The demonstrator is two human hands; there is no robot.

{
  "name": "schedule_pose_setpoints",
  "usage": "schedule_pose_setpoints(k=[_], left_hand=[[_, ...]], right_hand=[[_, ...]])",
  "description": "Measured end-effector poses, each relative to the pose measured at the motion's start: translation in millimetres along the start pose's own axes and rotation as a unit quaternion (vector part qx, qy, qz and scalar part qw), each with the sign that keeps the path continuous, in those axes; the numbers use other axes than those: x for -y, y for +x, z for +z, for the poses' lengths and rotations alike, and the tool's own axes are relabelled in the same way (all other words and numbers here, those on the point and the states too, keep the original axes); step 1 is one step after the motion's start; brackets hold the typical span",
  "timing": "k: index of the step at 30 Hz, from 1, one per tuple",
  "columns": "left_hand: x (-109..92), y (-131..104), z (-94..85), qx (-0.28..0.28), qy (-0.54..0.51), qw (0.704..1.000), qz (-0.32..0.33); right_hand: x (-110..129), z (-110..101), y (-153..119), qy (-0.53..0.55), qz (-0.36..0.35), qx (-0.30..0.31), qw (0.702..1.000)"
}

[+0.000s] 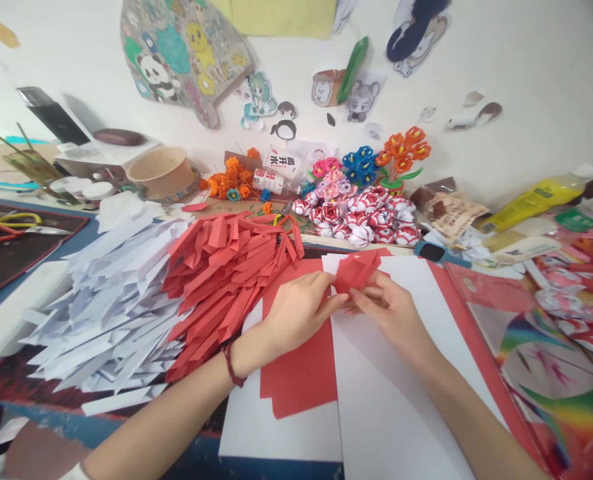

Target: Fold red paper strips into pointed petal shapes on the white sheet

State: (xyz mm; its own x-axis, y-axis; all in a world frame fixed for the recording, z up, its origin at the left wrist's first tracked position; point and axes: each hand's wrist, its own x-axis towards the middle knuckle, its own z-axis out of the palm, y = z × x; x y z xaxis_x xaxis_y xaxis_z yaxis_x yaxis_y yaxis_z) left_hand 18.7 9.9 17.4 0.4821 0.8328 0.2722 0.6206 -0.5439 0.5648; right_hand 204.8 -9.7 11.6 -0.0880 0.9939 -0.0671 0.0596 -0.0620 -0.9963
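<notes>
A small folded piece of red paper (357,270) is held between my two hands, above the white sheets. My left hand (301,308) pinches its left edge with thumb and fingers; a dark red braided bracelet circles that wrist. My right hand (389,305) grips its lower right side, fingers curled partly behind it. Under my hands lie red sheets (296,383) and large white sheets (391,400). Just left of them is a heap of folded red paper strips (226,280), beside a larger heap of folded white strips (111,313).
Red-and-white paper flowers (361,217) and orange flowers (234,179) line the back by the wall. Scissors (21,229) lie on a dark mat at far left. A yellow bottle (536,200) leans at the right, near a blue watch (439,253). A round bowl (159,170) stands behind the white strips.
</notes>
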Motion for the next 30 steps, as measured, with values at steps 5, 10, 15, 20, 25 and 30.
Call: schedule_pose_setpoints(k=[5,10,15,20,25,30], left_hand=[[2,-1,5.0,0.005,-0.038,0.999,-0.008],[13,2,1.7,0.006,0.001,1.000,-0.004],[17,5,-3.3,0.046,0.065,0.997,0.020],[21,6,-1.9,0.059,0.053,0.997,0.025],[26,6,5.5,0.056,0.027,0.997,0.046],[26,6,8.6,0.039,0.006,0.997,0.071]], right_hand=[[-2,1,1,-0.038,0.016,0.038,0.998],[0,-4,2,-0.078,-0.006,-0.040,0.996],[1,-12,2,-0.205,-0.032,-0.093,0.974],[1,-15,2,-0.348,-0.040,-0.042,0.936],[-2,-15,2,-0.408,-0.076,-0.032,0.909],[-6,-15,1,-0.404,-0.115,-0.035,0.907]])
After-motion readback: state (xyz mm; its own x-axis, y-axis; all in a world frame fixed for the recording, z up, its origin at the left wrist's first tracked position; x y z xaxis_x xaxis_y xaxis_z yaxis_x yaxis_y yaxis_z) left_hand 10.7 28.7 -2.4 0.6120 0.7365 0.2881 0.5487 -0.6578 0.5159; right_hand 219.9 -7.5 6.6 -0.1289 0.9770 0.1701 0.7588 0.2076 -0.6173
